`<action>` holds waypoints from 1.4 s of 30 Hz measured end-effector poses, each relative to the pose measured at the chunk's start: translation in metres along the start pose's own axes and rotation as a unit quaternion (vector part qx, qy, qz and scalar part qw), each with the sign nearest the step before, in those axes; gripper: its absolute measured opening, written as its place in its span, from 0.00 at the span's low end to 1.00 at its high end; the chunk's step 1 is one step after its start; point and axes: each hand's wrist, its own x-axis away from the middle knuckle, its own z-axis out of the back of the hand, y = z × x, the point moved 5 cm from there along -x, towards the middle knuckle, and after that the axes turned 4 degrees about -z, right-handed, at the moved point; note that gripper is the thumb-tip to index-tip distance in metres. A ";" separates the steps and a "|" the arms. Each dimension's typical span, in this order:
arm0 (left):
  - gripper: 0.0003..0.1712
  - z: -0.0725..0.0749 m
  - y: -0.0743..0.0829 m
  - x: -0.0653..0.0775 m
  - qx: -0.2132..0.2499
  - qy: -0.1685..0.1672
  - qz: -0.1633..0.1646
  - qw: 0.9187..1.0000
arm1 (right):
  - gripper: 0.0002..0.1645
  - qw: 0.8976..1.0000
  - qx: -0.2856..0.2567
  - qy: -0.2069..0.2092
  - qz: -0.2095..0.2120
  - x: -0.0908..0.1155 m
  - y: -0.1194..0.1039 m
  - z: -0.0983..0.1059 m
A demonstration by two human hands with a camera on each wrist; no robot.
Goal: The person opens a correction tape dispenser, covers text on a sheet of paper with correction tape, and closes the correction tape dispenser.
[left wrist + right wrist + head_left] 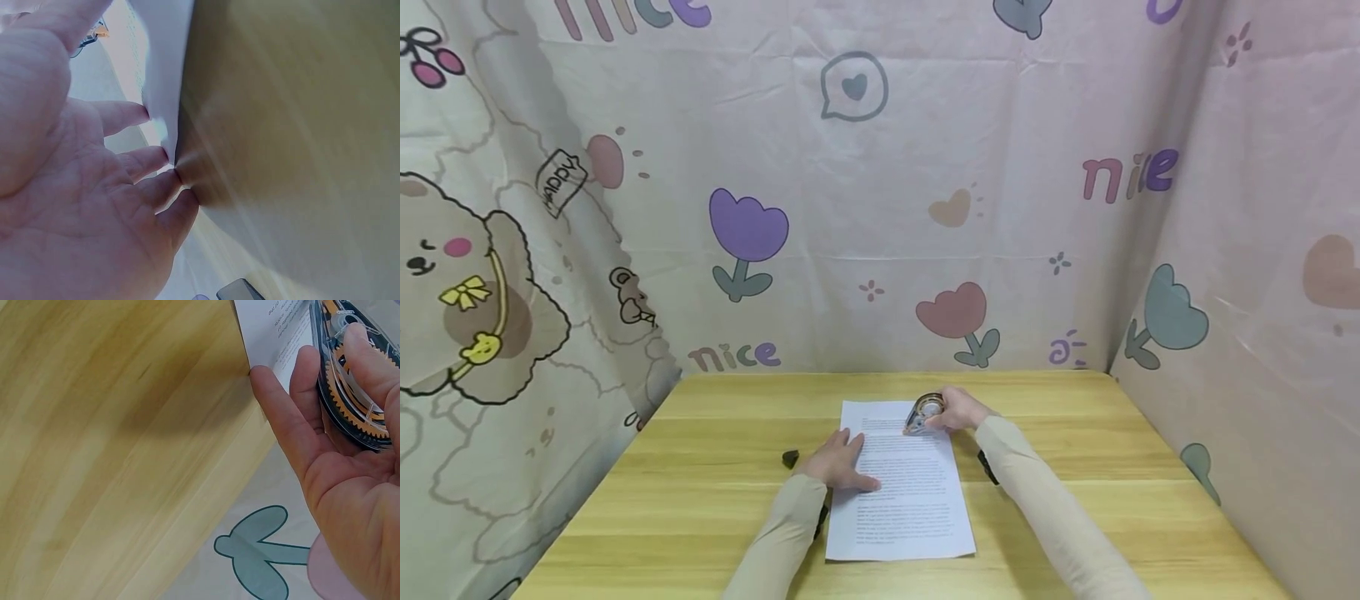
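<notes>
A printed sheet of paper (904, 492) lies lengthwise on the wooden table. My left hand (837, 462) rests on its left edge with the fingers spread; in the left wrist view the fingertips (167, 156) press along the edge. Near the top right of the sheet, my right hand (961, 410) grips a correction tape dispenser (929, 407), its tip down at the upper printed lines. Through the dispenser's clear case an orange toothed wheel (334, 394) shows in the right wrist view. My right little finger touches the paper's right edge.
A small black object (790, 458), perhaps a cap, sits on the table (685, 492) left of my left hand. Behind the table's far edge hangs a printed curtain (850, 208), with more of it on both sides. Dark wrist straps show beneath both forearms.
</notes>
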 end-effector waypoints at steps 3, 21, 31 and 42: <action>0.58 -0.001 0.001 0.001 -0.002 0.000 -0.002 1.000 | 0.22 1.000 -0.002 -0.001 -0.003 0.000 0.001 0.001; 0.58 -0.001 0.001 0.002 0.000 0.002 0.000 1.000 | 0.22 1.000 0.004 -0.009 -0.010 0.000 0.007 0.003; 0.59 0.000 0.002 0.002 0.004 0.001 0.003 1.000 | 0.22 1.000 -0.007 -0.009 -0.008 0.000 0.010 0.005; 0.58 0.000 0.002 0.003 0.003 0.001 0.009 1.000 | 0.22 1.000 -0.004 -0.008 -0.006 0.002 0.010 0.007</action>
